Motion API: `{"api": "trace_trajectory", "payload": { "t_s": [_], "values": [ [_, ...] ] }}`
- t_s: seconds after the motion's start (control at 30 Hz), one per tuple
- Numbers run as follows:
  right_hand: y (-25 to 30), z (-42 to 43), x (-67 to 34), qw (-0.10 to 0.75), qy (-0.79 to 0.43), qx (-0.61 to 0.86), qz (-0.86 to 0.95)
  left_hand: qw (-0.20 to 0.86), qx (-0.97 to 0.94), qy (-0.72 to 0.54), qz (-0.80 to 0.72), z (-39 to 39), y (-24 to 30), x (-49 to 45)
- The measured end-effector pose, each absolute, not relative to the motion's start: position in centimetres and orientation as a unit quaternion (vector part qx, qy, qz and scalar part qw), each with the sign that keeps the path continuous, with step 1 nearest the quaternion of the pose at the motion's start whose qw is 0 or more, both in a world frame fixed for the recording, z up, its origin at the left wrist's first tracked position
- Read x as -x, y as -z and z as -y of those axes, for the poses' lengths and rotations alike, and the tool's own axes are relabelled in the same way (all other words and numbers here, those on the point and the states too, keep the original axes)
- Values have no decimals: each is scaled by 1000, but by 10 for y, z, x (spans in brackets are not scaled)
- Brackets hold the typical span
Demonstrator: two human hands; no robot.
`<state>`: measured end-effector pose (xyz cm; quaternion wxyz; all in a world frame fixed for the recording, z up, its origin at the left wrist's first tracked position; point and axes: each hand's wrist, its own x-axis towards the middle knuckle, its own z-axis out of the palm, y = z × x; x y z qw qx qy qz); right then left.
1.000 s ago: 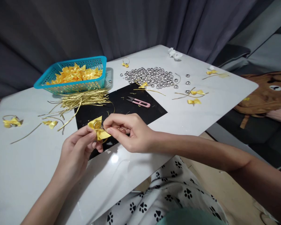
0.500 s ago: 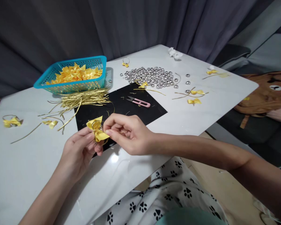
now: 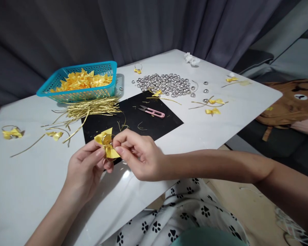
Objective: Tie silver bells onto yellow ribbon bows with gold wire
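Left hand (image 3: 83,167) pinching a yellow ribbon bow (image 3: 109,151), right hand (image 3: 143,155) pinching its edge, pink thread snips (image 3: 155,112) beyond on black sheet (image 3: 150,128)

We see plain bright yellow on the bow (image 3: 114,153), and the same yellow on the ribbon pieces (image 3: 84,80) inside the turquoise basket (image 3: 88,95), whose walls have a lattice pattern. Our cords (image 3: 92,108) are gold, the beads (image 3: 166,84) silver. We find pink on the handle of the snips (image 3: 156,113), black on the sheet (image 3: 160,126) and white on the counter (image 3: 48,184). Black paw prints dot our white cloth (image 3: 192,217); the curtain (image 3: 149,30) is dark purplish grey, the bag (image 3: 277,102) brown.
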<state>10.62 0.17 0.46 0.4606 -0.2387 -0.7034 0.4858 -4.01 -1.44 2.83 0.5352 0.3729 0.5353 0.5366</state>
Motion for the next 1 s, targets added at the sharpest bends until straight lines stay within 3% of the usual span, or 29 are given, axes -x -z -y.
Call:
{"api": "trace_trajectory", "payload": {
  "t_s": [0.37, 1.0],
  "values": [
    [2, -8, -98, 456, -587, 198, 640, 408, -468, -551, -557, 26, -21, 52],
    [8, -11, -99, 466, -571, 179, 651, 469, -426, -559, -535, 20, -32, 44]
  ]
}}
